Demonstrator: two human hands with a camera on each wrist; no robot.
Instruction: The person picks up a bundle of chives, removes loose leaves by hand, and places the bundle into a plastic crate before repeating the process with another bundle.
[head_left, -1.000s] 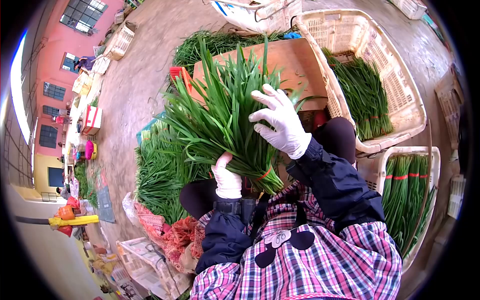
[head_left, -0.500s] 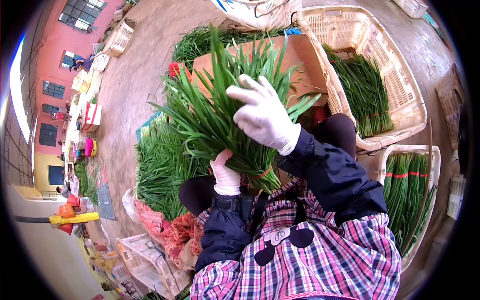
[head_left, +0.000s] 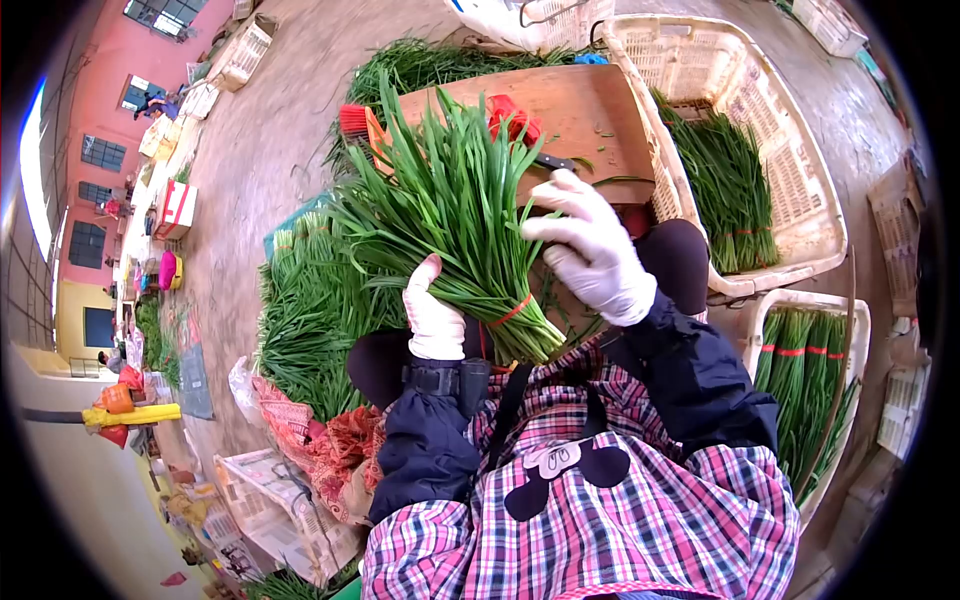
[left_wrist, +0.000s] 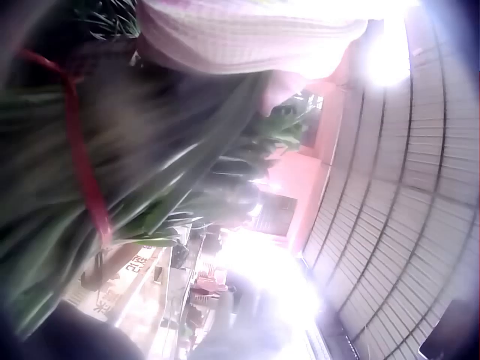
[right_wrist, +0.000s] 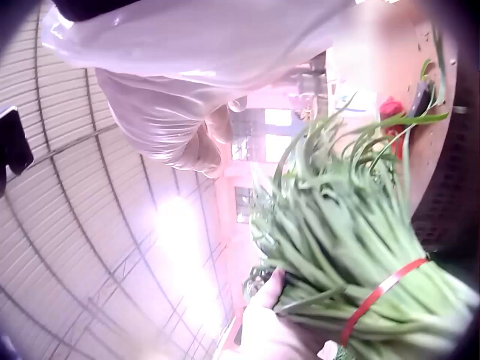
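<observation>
A bundle of long green leaves (head_left: 450, 215), tied near its cut ends with a red band (head_left: 512, 310), lies across the left hand (head_left: 434, 315). That gloved hand grips it from below, its bare thumb tip against the leaves. In the right wrist view the bundle (right_wrist: 337, 240) shows its red band (right_wrist: 382, 294), with the left hand (right_wrist: 274, 330) beneath. The gloved right hand (head_left: 592, 250) is raised just right of the leaves, fingers loosely bent, holding nothing. The left wrist view has the left hand (left_wrist: 247, 37) over the blurred stems (left_wrist: 142, 142).
A wooden board (head_left: 590, 110) holds a dark-handled knife (head_left: 555, 162) and a red item (head_left: 513, 118). At right stand a large crate (head_left: 800, 215) with bundles and a smaller crate (head_left: 845, 420) of banded bundles. More greens (head_left: 315, 320) lie at left, near a patterned red cloth (head_left: 335, 450).
The right hand has moved from over the leaves to their right side. The bundle has tilted slightly, still in the left hand, and the knife and red item on the board have come into view.
</observation>
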